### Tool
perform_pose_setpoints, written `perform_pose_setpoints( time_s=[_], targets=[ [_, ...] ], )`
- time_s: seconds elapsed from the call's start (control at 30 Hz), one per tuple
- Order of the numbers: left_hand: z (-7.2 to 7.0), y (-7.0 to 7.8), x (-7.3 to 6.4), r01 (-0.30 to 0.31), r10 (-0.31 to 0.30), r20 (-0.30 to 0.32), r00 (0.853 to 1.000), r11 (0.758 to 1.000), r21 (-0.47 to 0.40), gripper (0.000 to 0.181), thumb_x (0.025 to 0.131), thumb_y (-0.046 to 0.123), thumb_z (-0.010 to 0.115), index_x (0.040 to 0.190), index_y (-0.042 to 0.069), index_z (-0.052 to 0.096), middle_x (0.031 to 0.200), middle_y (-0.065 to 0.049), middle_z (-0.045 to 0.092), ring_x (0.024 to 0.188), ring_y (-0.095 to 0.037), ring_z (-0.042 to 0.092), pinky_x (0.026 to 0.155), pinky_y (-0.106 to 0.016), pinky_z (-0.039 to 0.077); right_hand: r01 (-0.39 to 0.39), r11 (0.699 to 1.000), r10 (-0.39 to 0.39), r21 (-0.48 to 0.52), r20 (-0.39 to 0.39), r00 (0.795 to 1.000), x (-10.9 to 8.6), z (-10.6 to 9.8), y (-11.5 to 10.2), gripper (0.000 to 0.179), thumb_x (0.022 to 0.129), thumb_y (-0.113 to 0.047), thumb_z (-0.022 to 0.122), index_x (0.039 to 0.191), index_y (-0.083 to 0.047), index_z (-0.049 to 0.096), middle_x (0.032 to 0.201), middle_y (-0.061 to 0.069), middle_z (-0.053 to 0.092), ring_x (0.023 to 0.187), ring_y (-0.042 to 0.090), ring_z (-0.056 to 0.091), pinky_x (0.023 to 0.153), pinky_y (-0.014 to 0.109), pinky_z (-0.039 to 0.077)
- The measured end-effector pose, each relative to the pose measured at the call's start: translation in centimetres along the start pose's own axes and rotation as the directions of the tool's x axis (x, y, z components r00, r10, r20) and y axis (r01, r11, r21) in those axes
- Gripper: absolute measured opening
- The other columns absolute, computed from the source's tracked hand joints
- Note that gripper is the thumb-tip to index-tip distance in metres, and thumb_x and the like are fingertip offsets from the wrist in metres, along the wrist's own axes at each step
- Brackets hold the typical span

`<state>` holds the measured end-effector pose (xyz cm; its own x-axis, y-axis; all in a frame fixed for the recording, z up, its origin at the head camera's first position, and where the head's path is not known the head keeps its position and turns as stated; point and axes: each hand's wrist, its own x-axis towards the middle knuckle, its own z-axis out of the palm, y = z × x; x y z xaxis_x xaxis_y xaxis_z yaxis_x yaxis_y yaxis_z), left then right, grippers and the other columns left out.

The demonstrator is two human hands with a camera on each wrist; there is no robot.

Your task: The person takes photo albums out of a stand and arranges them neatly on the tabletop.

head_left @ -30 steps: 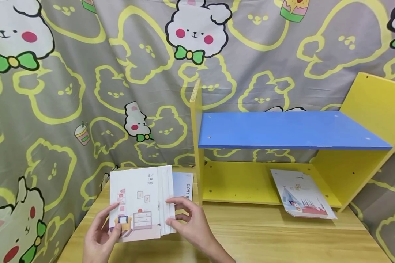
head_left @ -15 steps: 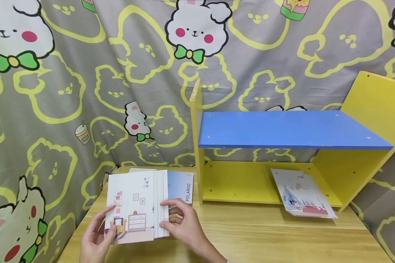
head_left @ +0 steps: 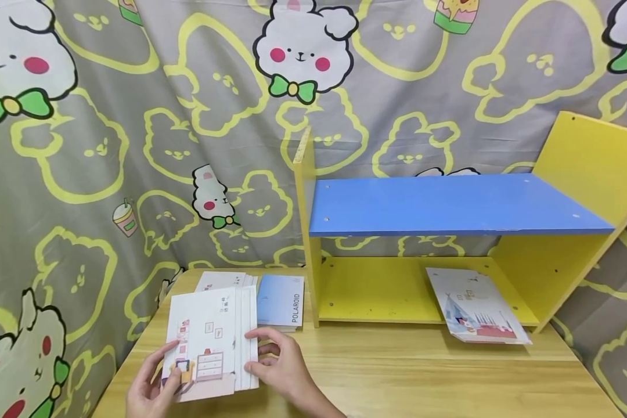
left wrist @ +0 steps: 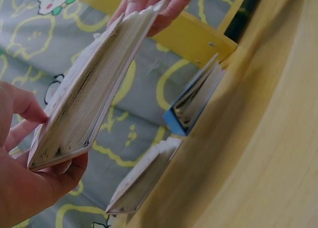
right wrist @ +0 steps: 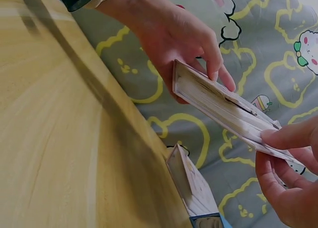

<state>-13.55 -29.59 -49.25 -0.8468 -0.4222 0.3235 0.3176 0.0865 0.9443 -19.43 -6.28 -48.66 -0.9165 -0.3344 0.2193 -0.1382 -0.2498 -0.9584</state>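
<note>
A white photo album [head_left: 204, 331], its cover drawn with a chest of drawers and a chair, is held tilted above the table. My left hand [head_left: 151, 383] grips its left side, thumb on the cover and fingers beneath. At the opposite side, my right hand [head_left: 284, 366] pinches the edge between thumb and fingers. Both wrist views show the thick stack of pages [left wrist: 107, 79] between the covers. Behind it on the table lies another white album [head_left: 222, 280], partly hidden. Beside that one is a blue album [head_left: 280, 301] marked POLAROID.
To the right stands a yellow shelf unit with a blue middle board [head_left: 449, 203]. A white illustrated album [head_left: 475, 307] lies on its yellow bottom board [head_left: 376, 290], jutting past the front edge. A patterned curtain [head_left: 240, 139] hangs behind the wooden table [head_left: 423, 377].
Both hands have brought the held album lower and slightly left. More of the white and blue albums behind it now shows. The album on the shelf stays put.
</note>
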Motion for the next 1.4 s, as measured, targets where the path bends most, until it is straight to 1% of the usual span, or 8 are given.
perform_pose_setpoints(
  time_s=[0.3,0.47,0.7,0.83,1.0,1.07,1.17,1.4],
  targets=[
    [-1.5,-1.6,0.3,-0.004,0.002,0.043,0.999,0.999,0.050,0.047,0.090,-0.020,0.059,0.132,0.000,0.065,0.127,0.010,0.062,0.096,0.000,0.062,0.070,-0.016,0.057,-0.060,0.998,0.060,-0.018,-0.002,0.998,0.0,0.6,1.0,0.047,0.075,0.019,0.072,0.112,-0.009,0.071,0.106,0.002,0.060,0.086,0.013,0.067,0.074,0.023,0.060],
    [-2.2,-2.2,0.6,0.013,-0.017,0.064,0.998,0.998,0.069,0.043,0.093,-0.016,0.060,0.134,-0.003,0.061,0.119,0.015,0.063,0.091,-0.001,0.063,0.064,-0.019,0.059,-0.066,0.997,0.065,-0.030,-0.020,0.998,-0.1,1.1,1.8,0.046,0.074,0.019,0.072,0.111,-0.009,0.071,0.105,0.001,0.059,0.084,0.012,0.066,0.072,0.021,0.059],
    [-2.8,-2.6,1.1,0.038,-0.049,0.047,0.998,0.978,0.207,0.041,0.093,-0.014,0.061,0.132,-0.003,0.063,0.105,0.018,0.066,0.081,-0.004,0.064,0.056,-0.021,0.057,-0.098,0.994,0.095,-0.051,-0.062,0.994,0.0,1.8,2.5,0.046,0.071,0.020,0.073,0.107,-0.009,0.072,0.100,0.000,0.061,0.080,0.011,0.065,0.065,0.019,0.057],
    [-4.1,-3.7,1.6,0.046,-0.069,0.083,0.994,0.966,0.254,0.040,0.095,-0.009,0.063,0.132,0.005,0.066,0.101,0.018,0.066,0.079,-0.005,0.065,0.056,-0.023,0.057,-0.115,0.990,0.108,-0.077,-0.081,0.991,0.1,2.4,3.0,0.047,0.070,0.021,0.073,0.105,-0.010,0.072,0.097,-0.002,0.063,0.077,0.010,0.063,0.063,0.020,0.056],
    [-6.2,-5.1,1.7,0.062,-0.096,0.170,0.981,0.979,0.195,0.045,0.099,-0.006,0.061,0.128,0.028,0.070,0.094,0.014,0.068,0.081,-0.005,0.066,0.058,-0.027,0.060,-0.178,0.975,0.166,-0.133,-0.101,0.981,0.3,3.6,4.0,0.047,0.071,0.019,0.077,0.101,-0.015,0.071,0.094,-0.006,0.062,0.076,0.008,0.061,0.062,0.021,0.055],
    [-6.9,-5.4,1.6,0.049,-0.083,0.210,0.974,0.986,0.161,0.049,0.099,-0.008,0.059,0.127,0.032,0.069,0.096,0.013,0.068,0.082,-0.006,0.066,0.059,-0.028,0.061,-0.197,0.968,0.182,-0.154,-0.103,0.978,0.2,4.0,4.5,0.046,0.071,0.018,0.078,0.100,-0.017,0.070,0.094,-0.007,0.060,0.075,0.007,0.060,0.061,0.022,0.054],
    [-7.5,-5.7,1.4,0.009,-0.043,0.231,0.972,0.989,0.146,0.053,0.099,-0.010,0.057,0.126,0.034,0.069,0.096,0.013,0.069,0.080,-0.007,0.067,0.056,-0.030,0.060,-0.206,0.964,0.192,-0.167,-0.099,0.976,0.0,4.4,5.1,0.045,0.071,0.016,0.079,0.099,-0.019,0.069,0.092,-0.008,0.058,0.074,0.006,0.059,0.061,0.022,0.052],
    [-8.0,-6.4,1.7,-0.097,0.043,0.252,0.967,0.973,0.207,0.058,0.097,-0.015,0.056,0.125,0.033,0.071,0.098,0.019,0.068,0.077,-0.004,0.066,0.051,-0.027,0.055,-0.154,0.970,0.142,-0.187,-0.078,0.987,-0.1,4.7,6.0,0.045,0.069,0.016,0.079,0.099,-0.016,0.068,0.082,-0.010,0.060,0.068,0.002,0.059,0.062,0.019,0.051]
  ],
)
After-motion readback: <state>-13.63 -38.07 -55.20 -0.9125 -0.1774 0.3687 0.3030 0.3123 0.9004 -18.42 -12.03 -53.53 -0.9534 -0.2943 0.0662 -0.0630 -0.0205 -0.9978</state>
